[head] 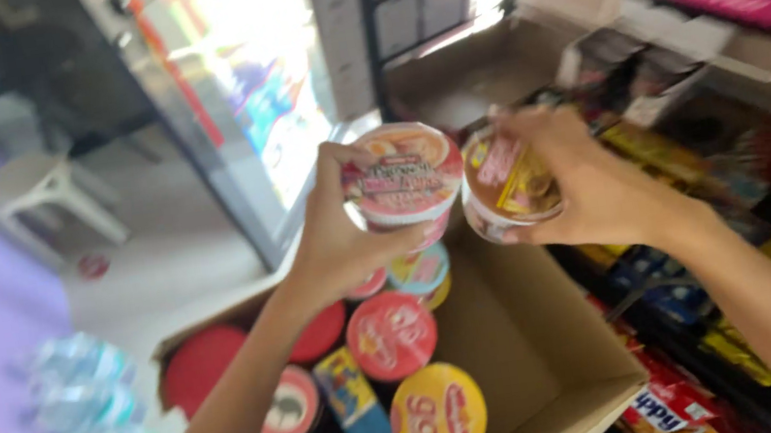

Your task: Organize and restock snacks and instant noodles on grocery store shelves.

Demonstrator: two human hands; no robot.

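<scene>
My left hand [333, 233] grips a pink-and-white noodle cup [403, 179] by its side, lid tilted toward me. My right hand [589, 175] holds a second noodle cup [506, 193] with a brown and yellow lid, right beside the first. Both cups hang above an open cardboard box [541, 345] that holds several more cups with red, yellow and blue lids [391, 335]. The frame is motion-blurred.
Shelves with packaged snacks [714, 302] run along the right. An empty cardboard box [476, 75] sits behind the hands. A glass-door cooler [243, 116] stands at the back, a white plastic stool [39, 188] at the left, and wrapped water bottles [84, 415] at the lower left.
</scene>
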